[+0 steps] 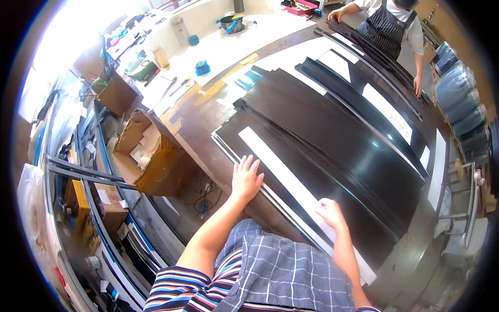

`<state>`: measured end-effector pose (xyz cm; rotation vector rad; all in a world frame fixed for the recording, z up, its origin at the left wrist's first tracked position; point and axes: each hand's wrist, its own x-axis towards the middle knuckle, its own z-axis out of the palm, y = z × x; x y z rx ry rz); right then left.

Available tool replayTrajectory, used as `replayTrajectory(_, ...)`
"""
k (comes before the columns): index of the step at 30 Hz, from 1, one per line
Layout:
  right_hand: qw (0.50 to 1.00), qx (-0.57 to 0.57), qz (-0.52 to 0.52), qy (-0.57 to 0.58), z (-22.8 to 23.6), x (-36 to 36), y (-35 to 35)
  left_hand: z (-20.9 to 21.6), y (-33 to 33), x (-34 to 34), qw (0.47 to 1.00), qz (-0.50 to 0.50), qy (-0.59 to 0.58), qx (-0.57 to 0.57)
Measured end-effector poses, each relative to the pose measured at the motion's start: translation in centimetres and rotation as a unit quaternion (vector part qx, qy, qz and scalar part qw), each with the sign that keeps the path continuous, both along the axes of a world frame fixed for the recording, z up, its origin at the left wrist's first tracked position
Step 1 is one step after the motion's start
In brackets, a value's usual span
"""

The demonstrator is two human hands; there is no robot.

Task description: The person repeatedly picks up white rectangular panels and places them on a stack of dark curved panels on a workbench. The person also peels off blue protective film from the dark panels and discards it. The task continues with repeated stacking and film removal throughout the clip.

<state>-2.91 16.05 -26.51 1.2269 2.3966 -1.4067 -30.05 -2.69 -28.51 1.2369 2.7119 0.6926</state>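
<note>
A long white strip lies lengthwise over a dark flat sheet, near the table edge closest to me. My left hand rests on the near border of the sheet, fingers spread, just beside the strip. Farther right, my right hand is over the strip with its fingers curled together. Whatever they pinch, if anything, is hidden. Beyond both hands spreads a wide stack of glossy dark panels, with narrow dark strips along its near side.
Across the table a co-worker in a striped apron handles long dark strips. An open cardboard box stands left of the table. Blue tape rolls sit on the white surface behind. Wrapped bundles line the right side.
</note>
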Motion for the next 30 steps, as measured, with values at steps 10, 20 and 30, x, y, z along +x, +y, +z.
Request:
replayTrajectory(10, 0.998, -0.019, 0.017, 0.064, -0.5, -6.2, -2.6, 0.2, -1.2, -0.8, 0.997, 0.024, -0.003, 0.076)
replayTrajectory(20, 0.990, -0.107, -0.010, 0.094, -3.5, -6.2, -1.7, 0.6, -1.4, -1.1, 0.997, 0.023, -0.033, 0.071)
replayTrajectory(30, 0.992, -0.084, -0.004, 0.090, -2.7, -6.0, -1.7, 0.7, -1.3, -1.7, 0.996, 0.024, -0.029, 0.083)
